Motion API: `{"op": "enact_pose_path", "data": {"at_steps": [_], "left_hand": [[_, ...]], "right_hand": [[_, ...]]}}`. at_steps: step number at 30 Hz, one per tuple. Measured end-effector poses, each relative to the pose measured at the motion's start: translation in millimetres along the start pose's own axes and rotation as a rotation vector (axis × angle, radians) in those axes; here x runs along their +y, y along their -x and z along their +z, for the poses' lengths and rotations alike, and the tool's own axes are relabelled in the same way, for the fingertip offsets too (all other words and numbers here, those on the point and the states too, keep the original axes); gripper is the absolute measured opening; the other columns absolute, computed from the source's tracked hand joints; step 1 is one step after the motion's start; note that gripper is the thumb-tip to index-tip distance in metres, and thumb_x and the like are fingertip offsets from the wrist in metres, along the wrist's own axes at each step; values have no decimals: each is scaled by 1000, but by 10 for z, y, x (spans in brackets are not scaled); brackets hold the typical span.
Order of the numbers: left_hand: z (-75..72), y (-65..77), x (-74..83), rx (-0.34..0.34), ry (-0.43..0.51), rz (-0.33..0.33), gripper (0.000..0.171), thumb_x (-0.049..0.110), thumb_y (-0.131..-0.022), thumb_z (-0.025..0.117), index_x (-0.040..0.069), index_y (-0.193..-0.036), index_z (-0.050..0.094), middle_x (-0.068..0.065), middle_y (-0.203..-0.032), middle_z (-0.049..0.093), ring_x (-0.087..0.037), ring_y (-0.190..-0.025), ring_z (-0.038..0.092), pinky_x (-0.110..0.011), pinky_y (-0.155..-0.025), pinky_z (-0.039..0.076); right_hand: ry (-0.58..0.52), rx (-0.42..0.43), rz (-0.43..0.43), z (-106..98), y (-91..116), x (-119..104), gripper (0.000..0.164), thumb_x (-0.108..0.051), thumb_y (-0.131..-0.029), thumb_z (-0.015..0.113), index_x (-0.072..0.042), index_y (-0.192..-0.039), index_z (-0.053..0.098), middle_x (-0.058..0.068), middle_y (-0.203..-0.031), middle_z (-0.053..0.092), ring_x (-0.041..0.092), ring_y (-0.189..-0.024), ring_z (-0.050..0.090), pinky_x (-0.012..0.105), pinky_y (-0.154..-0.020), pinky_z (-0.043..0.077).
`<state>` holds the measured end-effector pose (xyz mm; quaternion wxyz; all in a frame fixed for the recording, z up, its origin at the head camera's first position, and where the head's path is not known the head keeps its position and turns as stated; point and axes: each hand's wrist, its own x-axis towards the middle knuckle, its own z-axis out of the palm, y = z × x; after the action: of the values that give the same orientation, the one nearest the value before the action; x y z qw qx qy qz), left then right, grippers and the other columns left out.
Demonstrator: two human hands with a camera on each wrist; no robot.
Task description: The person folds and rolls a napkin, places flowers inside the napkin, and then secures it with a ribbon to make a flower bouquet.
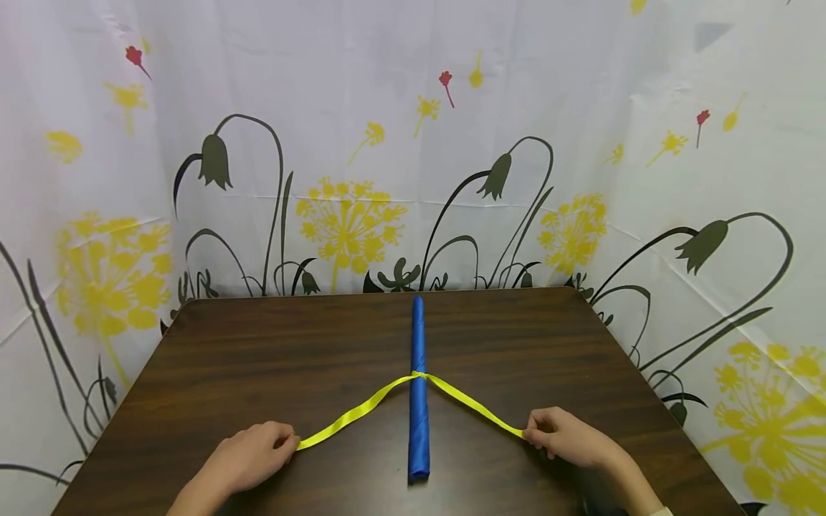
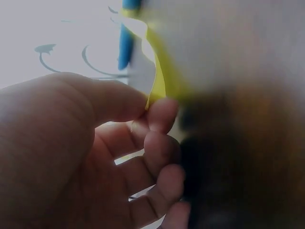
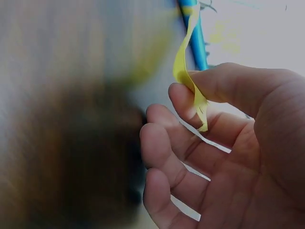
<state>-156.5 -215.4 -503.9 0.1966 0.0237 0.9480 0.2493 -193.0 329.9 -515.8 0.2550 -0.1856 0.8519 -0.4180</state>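
A blue rolled-up bundle point(image 1: 419, 430), smooth like rolled cloth or paper, lies lengthwise down the middle of the dark wooden table. Around its middle passes a yellow ribbon point(image 1: 357, 412), crossed or knotted on top, with a tail running out to each side. My left hand point(image 1: 248, 455) pinches one ribbon end between thumb and index finger, left of the bundle. On the other side my right hand point(image 1: 574, 438) pinches the opposite end, a short tip of ribbon point(image 3: 202, 114) poking past the fingers in the right wrist view. Both tails slope toward me, slightly slack.
The brown wood-grain table point(image 1: 290, 344) has its far edge just beyond the bundle's far tip. Behind it and along both sides hangs a white curtain point(image 1: 387, 143) printed with yellow, red and dark green flowers.
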Motion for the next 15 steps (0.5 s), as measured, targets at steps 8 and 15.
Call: {"op": "enact_pose_path", "data": {"at_steps": [8, 15], "left_hand": [[146, 215, 105, -24, -19, -9, 31, 22, -104, 61, 18, -73, 61, 2, -66, 47, -15, -61, 38, -34, -61, 29], [250, 290, 203, -93, -23, 29, 38, 21, -104, 64, 20, -69, 51, 3, -64, 40, -14, -60, 35, -34, -61, 27]], "right_hand": [[46, 15, 56, 244, 124, -190, 28, -30, -111, 60, -9, -94, 63, 0, -81, 60, 8, -65, 54, 27, -58, 47], [141, -15, 56, 497, 81, -383, 23, -33, -109, 63, -18, -93, 67, -5, -81, 65, 7, -59, 43, 27, -54, 34]]}}
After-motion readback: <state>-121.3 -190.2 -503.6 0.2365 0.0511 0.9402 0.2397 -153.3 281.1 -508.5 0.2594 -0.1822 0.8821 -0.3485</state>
